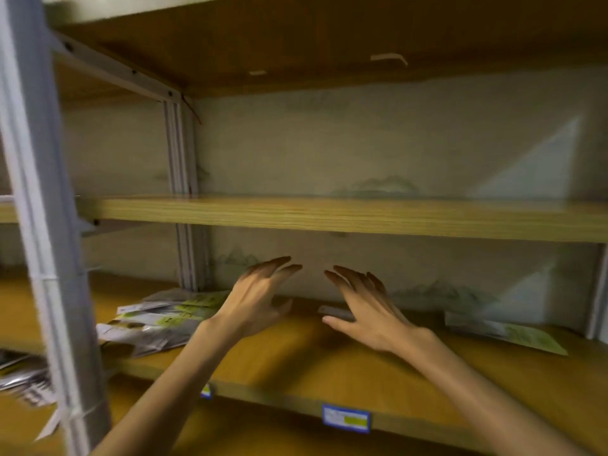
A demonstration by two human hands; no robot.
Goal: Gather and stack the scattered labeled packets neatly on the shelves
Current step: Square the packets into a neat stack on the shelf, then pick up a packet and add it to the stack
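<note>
Hands hover over the lower shelf point(296, 363), left hand point(255, 299) and right hand point(365, 309) each with grip spread and holding nothing, so gathering seems barely begun: next, reach the heaped packets point(158, 319) at nine o'clock, another packet point(503, 332) lying at three o'clock.

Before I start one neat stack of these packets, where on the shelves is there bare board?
The middle shelf looks bare throughout. On the lower shelf, bare wood lies under both open hands, left hand and right hand, between the left packet pile and the right packet. The left corner is crowded.
</note>
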